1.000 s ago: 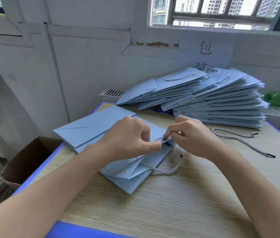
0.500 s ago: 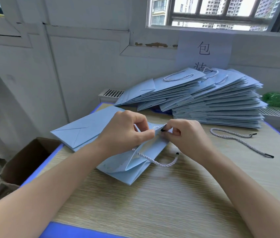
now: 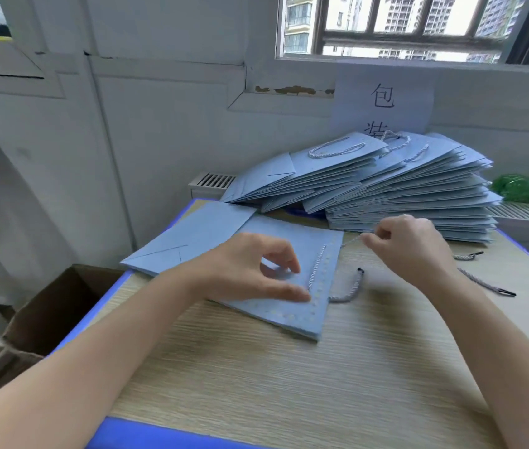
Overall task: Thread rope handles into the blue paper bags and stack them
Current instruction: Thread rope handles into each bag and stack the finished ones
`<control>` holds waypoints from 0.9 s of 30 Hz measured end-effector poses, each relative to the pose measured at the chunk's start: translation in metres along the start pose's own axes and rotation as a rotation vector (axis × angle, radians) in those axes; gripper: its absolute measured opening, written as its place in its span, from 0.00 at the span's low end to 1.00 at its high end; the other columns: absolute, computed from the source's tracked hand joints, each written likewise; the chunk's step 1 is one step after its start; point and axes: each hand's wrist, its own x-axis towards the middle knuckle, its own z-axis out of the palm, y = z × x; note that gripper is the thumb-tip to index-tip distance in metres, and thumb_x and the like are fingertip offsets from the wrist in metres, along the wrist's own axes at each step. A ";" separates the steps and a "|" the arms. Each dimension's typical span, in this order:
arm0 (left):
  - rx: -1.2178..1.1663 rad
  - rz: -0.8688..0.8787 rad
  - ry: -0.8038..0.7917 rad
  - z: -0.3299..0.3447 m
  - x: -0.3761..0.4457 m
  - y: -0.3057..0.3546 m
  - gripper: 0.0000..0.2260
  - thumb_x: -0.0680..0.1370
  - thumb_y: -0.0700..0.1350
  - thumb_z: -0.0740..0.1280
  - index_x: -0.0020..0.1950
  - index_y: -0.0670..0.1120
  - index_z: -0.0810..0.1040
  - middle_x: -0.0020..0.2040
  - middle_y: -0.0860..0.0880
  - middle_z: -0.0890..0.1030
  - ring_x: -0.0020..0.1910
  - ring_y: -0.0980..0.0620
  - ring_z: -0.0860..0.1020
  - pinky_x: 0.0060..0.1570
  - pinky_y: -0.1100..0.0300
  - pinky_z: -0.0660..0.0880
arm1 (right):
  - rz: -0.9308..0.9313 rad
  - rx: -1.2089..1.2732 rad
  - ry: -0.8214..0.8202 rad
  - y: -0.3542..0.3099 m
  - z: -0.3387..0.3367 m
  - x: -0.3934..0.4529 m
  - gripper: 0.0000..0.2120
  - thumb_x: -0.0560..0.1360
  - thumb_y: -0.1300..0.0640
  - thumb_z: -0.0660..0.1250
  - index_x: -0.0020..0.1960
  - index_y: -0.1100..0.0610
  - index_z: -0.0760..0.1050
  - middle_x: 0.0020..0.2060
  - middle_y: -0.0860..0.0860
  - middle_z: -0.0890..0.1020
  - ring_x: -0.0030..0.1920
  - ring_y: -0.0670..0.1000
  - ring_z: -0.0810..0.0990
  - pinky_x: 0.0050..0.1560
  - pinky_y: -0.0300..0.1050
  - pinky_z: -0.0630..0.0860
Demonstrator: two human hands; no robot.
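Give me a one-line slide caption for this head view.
Right hand pulls a rope handle through a blue paper bag while the left hand steadies it.

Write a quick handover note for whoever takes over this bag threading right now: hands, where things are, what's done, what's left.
Right hand pinches the rope handle, drawing it taut past the bag's edge. Left hand holds nothing, fingertips pressing the flat blue bag to the table.
Done: tall stack of finished bags at the back.
Left: the rope's other end lies loose beside the bag; a spare rope waits on the right; another flat bag lies underneath. Then stack.
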 end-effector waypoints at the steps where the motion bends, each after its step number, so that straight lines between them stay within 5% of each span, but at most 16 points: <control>1: 0.063 0.008 -0.123 -0.001 -0.002 0.000 0.22 0.65 0.59 0.77 0.56 0.57 0.77 0.56 0.62 0.75 0.59 0.65 0.73 0.62 0.64 0.69 | 0.008 -0.043 -0.016 0.000 0.001 -0.001 0.17 0.75 0.49 0.65 0.30 0.56 0.70 0.35 0.55 0.77 0.39 0.58 0.76 0.37 0.45 0.69; 3: 0.149 0.046 -0.274 -0.001 -0.005 0.000 0.30 0.64 0.57 0.78 0.63 0.62 0.71 0.63 0.65 0.67 0.66 0.67 0.64 0.67 0.65 0.62 | -0.040 -0.006 -0.043 -0.004 -0.002 -0.002 0.17 0.76 0.50 0.64 0.31 0.55 0.70 0.32 0.52 0.75 0.38 0.57 0.75 0.36 0.46 0.69; 5: 0.172 0.062 -0.236 -0.001 -0.005 0.000 0.33 0.62 0.57 0.79 0.63 0.63 0.69 0.64 0.66 0.65 0.66 0.67 0.63 0.68 0.64 0.61 | -0.165 0.183 -0.110 -0.011 -0.007 -0.005 0.10 0.75 0.57 0.63 0.36 0.52 0.75 0.31 0.49 0.77 0.37 0.56 0.76 0.37 0.48 0.72; 8: 0.200 0.129 -0.059 -0.001 -0.004 -0.007 0.25 0.63 0.59 0.78 0.57 0.60 0.74 0.58 0.63 0.70 0.60 0.63 0.70 0.63 0.57 0.69 | -0.333 0.338 -0.321 -0.025 -0.014 -0.015 0.19 0.71 0.70 0.58 0.47 0.49 0.80 0.40 0.45 0.80 0.37 0.42 0.77 0.38 0.36 0.74; 10: 0.256 0.232 0.064 -0.003 -0.004 -0.009 0.17 0.66 0.59 0.76 0.50 0.57 0.76 0.51 0.61 0.72 0.51 0.61 0.73 0.53 0.56 0.73 | -0.415 0.272 -0.488 -0.028 -0.013 -0.016 0.23 0.68 0.68 0.57 0.51 0.46 0.79 0.48 0.44 0.78 0.43 0.34 0.74 0.41 0.29 0.70; 13: 0.392 0.415 0.443 -0.005 -0.006 -0.002 0.12 0.69 0.58 0.69 0.41 0.53 0.73 0.34 0.58 0.70 0.33 0.58 0.68 0.33 0.60 0.70 | -0.435 0.239 -0.668 -0.022 -0.011 -0.014 0.26 0.63 0.57 0.60 0.59 0.40 0.74 0.58 0.41 0.73 0.57 0.39 0.70 0.57 0.39 0.70; 15: 0.404 0.478 0.740 -0.003 -0.007 0.007 0.10 0.72 0.56 0.68 0.41 0.52 0.70 0.27 0.58 0.65 0.28 0.57 0.65 0.27 0.62 0.66 | -0.436 0.268 -0.543 -0.019 -0.008 -0.011 0.25 0.68 0.59 0.66 0.63 0.42 0.72 0.58 0.42 0.73 0.59 0.44 0.70 0.60 0.43 0.69; 17: 0.403 0.539 0.944 0.001 -0.005 0.014 0.07 0.75 0.51 0.68 0.43 0.51 0.72 0.27 0.58 0.68 0.26 0.58 0.66 0.26 0.60 0.69 | -0.480 0.270 -0.206 -0.019 -0.002 -0.009 0.17 0.72 0.61 0.69 0.59 0.50 0.77 0.53 0.47 0.79 0.54 0.49 0.76 0.55 0.45 0.72; 20: 0.400 0.610 1.038 0.006 -0.006 0.019 0.03 0.77 0.40 0.68 0.44 0.41 0.79 0.39 0.50 0.80 0.37 0.51 0.78 0.36 0.55 0.76 | -0.399 0.435 0.150 -0.025 -0.004 -0.010 0.05 0.74 0.57 0.68 0.45 0.59 0.81 0.38 0.52 0.82 0.39 0.50 0.79 0.42 0.42 0.75; 22: 0.414 0.600 1.017 0.006 -0.004 0.020 0.04 0.76 0.39 0.67 0.47 0.38 0.79 0.47 0.45 0.79 0.47 0.46 0.77 0.47 0.55 0.74 | -0.309 0.716 0.216 -0.025 -0.010 -0.009 0.08 0.76 0.56 0.67 0.38 0.53 0.77 0.33 0.50 0.79 0.34 0.45 0.75 0.36 0.35 0.71; 27: 0.329 0.474 0.849 0.009 0.001 0.015 0.09 0.74 0.44 0.65 0.51 0.40 0.78 0.51 0.46 0.76 0.51 0.47 0.74 0.55 0.58 0.70 | -0.063 1.201 0.032 -0.020 -0.017 -0.002 0.04 0.78 0.60 0.63 0.44 0.58 0.73 0.36 0.53 0.80 0.36 0.49 0.78 0.38 0.44 0.75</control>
